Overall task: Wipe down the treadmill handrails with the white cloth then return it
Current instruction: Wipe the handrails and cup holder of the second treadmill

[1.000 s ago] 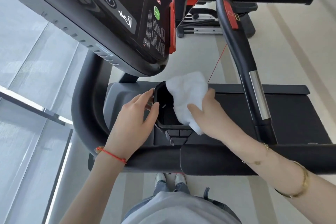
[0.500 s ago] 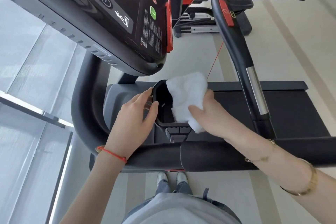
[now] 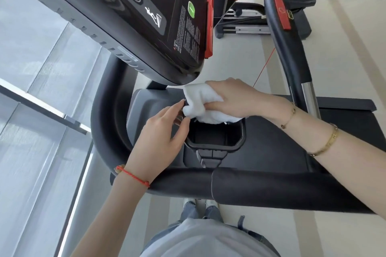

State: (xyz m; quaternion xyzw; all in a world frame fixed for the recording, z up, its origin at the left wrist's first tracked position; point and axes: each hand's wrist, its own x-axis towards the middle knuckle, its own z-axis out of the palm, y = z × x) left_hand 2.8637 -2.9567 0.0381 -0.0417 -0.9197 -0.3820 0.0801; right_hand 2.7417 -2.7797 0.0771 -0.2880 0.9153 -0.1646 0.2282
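The person's right hand bunches the white cloth at the far rim of the treadmill's black cup holder, grip curled round it. The left hand steadies the rim with straight fingers. The return step seems underway; next, the cloth likely needs tucking inside.

Bright, even daylight fills the wide-angle view from the pale translucent window panels at left — straight edges bow outward, shadows stay soft, and the glossy black console panel shows faint sheen
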